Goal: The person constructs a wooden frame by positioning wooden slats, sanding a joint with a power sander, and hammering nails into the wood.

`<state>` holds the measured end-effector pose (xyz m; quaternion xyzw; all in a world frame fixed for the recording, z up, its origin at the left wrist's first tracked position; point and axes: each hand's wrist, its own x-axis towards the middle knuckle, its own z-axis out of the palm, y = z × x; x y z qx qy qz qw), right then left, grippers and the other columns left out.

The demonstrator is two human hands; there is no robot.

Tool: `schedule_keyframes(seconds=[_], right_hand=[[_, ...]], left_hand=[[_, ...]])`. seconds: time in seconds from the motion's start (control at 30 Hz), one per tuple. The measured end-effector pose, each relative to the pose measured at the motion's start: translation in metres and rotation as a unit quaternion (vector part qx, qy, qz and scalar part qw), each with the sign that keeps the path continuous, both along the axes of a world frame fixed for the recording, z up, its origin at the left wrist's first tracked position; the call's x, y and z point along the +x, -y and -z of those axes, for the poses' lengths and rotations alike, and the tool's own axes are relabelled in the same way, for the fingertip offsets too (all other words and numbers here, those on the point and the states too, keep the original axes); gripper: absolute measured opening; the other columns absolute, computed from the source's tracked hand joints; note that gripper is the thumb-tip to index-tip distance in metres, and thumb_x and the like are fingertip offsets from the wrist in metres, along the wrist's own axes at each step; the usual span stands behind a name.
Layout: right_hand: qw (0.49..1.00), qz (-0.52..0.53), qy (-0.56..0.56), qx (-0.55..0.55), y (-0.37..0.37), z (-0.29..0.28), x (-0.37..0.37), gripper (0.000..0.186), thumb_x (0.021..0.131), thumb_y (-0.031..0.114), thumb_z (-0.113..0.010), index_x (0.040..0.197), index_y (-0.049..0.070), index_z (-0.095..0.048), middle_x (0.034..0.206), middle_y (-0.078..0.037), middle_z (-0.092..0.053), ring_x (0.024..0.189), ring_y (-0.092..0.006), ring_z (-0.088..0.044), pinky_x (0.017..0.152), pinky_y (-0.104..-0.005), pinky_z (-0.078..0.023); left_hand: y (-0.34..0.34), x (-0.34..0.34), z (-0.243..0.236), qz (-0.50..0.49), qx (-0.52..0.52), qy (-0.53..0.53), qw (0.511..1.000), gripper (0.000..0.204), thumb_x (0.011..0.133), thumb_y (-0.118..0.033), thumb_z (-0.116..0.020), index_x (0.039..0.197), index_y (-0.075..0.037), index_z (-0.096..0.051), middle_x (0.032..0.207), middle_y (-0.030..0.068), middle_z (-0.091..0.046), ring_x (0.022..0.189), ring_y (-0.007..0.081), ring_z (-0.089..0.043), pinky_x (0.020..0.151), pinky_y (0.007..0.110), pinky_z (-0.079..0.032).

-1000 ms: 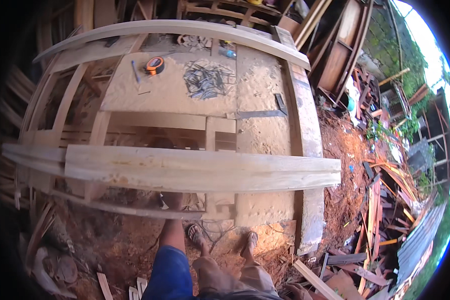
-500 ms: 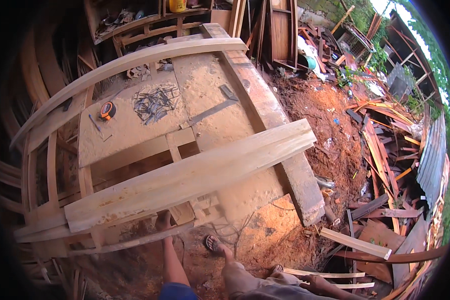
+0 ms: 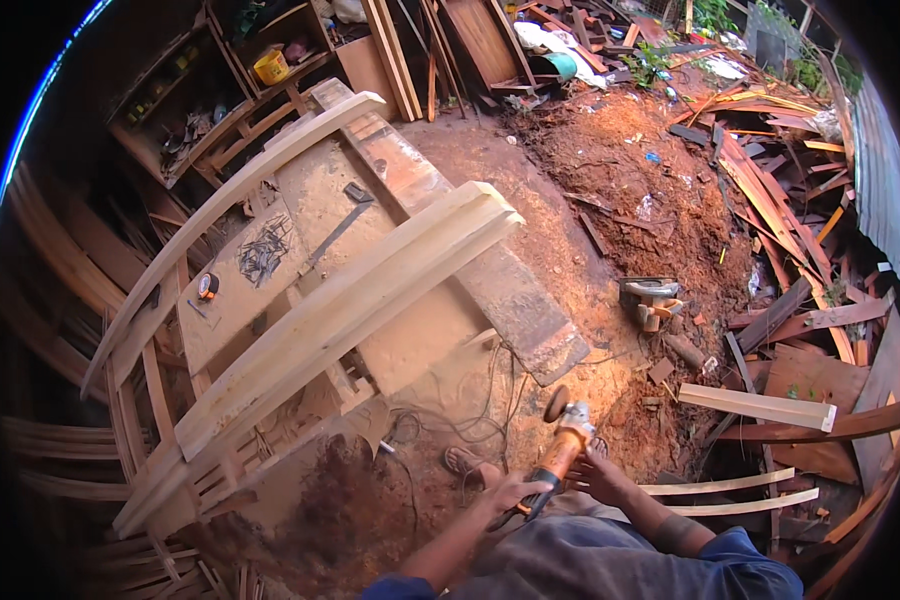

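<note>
An angle grinder (image 3: pixel 564 446) with an orange body and a round disc at its head points away from me, above the ground and close to my body. My left hand (image 3: pixel 516 492) is closed around its dark rear end. Beside the orange body is my right hand (image 3: pixel 598 474), fingers stretched and apart; whether they touch the grinder I cannot tell. The long pale board (image 3: pixel 350 310) lies across the work table (image 3: pixel 420 335), left of the grinder. Another curved pale board (image 3: pixel 240 210) lies along the table's far side.
Nails (image 3: pixel 263 252) in a pile and a tape measure (image 3: pixel 207 287) lie on the table. A thick plank (image 3: pixel 520 300) forms its right edge. Cables (image 3: pixel 460 425) trail on the ground near my foot. Scrap wood (image 3: pixel 770 250) is heaped to the right, with a power tool (image 3: pixel 652 298) on the dirt.
The view has swung right, so the table now sits further left. The grinder and my left hand have come into view. My right hand has risen beside the grinder.
</note>
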<state>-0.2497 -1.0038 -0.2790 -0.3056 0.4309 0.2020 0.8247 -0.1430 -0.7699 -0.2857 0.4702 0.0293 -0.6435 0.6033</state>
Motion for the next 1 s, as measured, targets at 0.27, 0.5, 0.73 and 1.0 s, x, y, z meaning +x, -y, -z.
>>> schedule_keyframes(seconds=[0.27, 0.5, 0.73, 1.0], right_hand=[[0.955, 0.243, 0.131, -0.106, 0.198, -0.080, 0.001, 0.045, 0.087, 0.036, -0.075, 0.112, 0.004, -0.055, 0.088, -0.012, -0.065, 0.075, -0.0262, -0.068, 0.070, -0.0425, -0.060], [0.961, 0.164, 0.150, -0.164, 0.280, -0.132, -0.040, 0.048, 0.088, 0.038, -0.072, 0.117, 0.004, -0.054, 0.090, -0.011, -0.064, 0.074, -0.0247, -0.068, 0.066, -0.0396, -0.059], [0.941, 0.136, 0.158, -0.266, 0.318, -0.127, -0.021, 0.040, 0.090, 0.032, -0.072, 0.113, 0.004, -0.055, 0.082, -0.007, -0.060, 0.064, -0.0193, -0.064, 0.057, -0.0346, -0.057], [0.930, 0.007, 0.220, -0.294, 0.333, -0.140, 0.118, 0.034, 0.093, 0.029, -0.070, 0.111, 0.005, -0.056, 0.082, -0.004, -0.062, 0.064, -0.0160, -0.064, 0.056, -0.0321, -0.055]], left_hand=[[0.241, -0.053, -0.106, 0.101, -0.086, 0.283, 0.950, 0.076, 0.091, -0.037, -0.074, 0.150, -0.004, -0.040, 0.113, 0.0118, -0.063, 0.104, 0.0209, -0.063, 0.090, 0.035, -0.051], [0.326, -0.104, -0.155, 0.200, -0.104, 0.540, 0.811, 0.096, 0.077, -0.027, -0.082, 0.159, -0.023, -0.033, 0.119, 0.0213, -0.061, 0.103, 0.0381, -0.065, 0.093, 0.044, -0.051], [0.372, -0.094, -0.154, 0.195, -0.060, 0.586, 0.784, 0.089, 0.075, -0.027, -0.082, 0.155, -0.025, -0.041, 0.106, 0.0185, -0.063, 0.094, 0.0369, -0.067, 0.083, 0.046, -0.054], [0.363, 0.004, -0.178, 0.148, 0.014, 0.613, 0.776, 0.092, 0.079, -0.040, -0.080, 0.158, -0.031, -0.034, 0.096, 0.0170, -0.063, 0.087, 0.0360, -0.067, 0.079, 0.044, -0.053]])
